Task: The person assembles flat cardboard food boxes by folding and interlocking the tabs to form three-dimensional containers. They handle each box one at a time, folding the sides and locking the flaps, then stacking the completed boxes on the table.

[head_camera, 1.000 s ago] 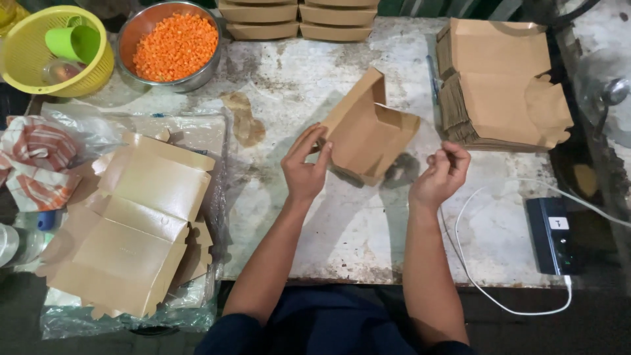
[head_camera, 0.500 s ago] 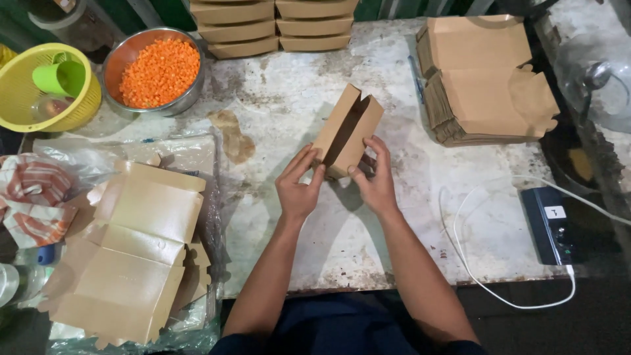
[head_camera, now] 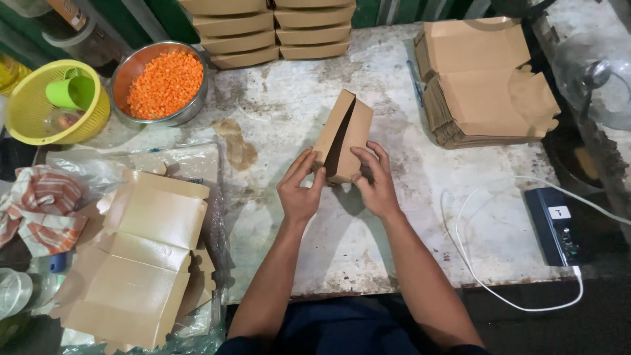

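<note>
Head view: hands (head_camera: 338, 187) grip carton (head_camera: 344, 135).

Food-packing workshop, stacked cardboard boxes (head_camera: 276, 29), lentil bowl (head_camera: 161, 82)

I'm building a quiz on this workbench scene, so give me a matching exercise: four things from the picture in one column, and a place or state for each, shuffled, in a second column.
Things:
1. Folded cardboard box
2. Steel bowl of orange bits
3. Stack of flat box blanks
4. Green cup

Places or states:
A. Inside the yellow basket
B. Far right part of the table, lying flat
C. Held between left hand and right hand
D. Far left part of the table, beside the yellow basket

Pairs: 1-C, 2-D, 3-B, 4-A
</note>
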